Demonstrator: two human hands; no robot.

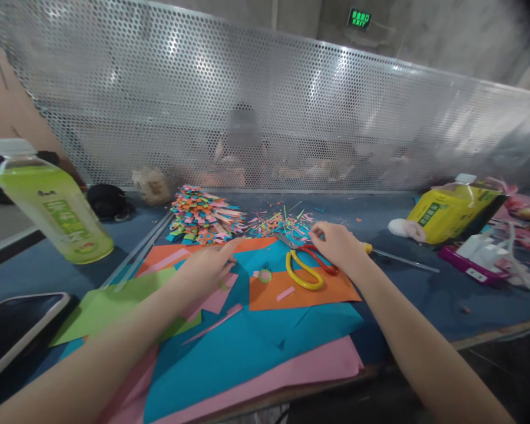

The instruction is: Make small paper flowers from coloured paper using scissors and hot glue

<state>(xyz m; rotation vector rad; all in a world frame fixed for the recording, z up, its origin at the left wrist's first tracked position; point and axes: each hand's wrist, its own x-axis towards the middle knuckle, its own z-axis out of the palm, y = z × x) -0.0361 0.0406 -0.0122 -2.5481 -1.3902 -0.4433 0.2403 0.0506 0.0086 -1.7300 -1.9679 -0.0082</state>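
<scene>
My left hand (207, 265) is over a pink paper piece (221, 297), its fingers curled and their tips partly hidden. My right hand (333, 241) is closed in a pinch beside the scissors (304, 277), which have one yellow and one red handle; whatever its fingertips hold is too small to name. The scissors lie on an orange sheet (274, 291) and a blue sheet (256, 330). A small green paper ring (265, 275) and a pink strip (285, 294) rest on the orange sheet. Green paper (101, 306) spreads under my left forearm.
Behind the sheets stand bundles of fringed paper (203, 215) and a heap of cut scraps (282, 224). A green drink bottle (57, 212) and a phone-like device (22, 330) are left. A yellow package (441, 212) and purple power strip (472, 265) are right. A perforated panel (291, 118) closes the back.
</scene>
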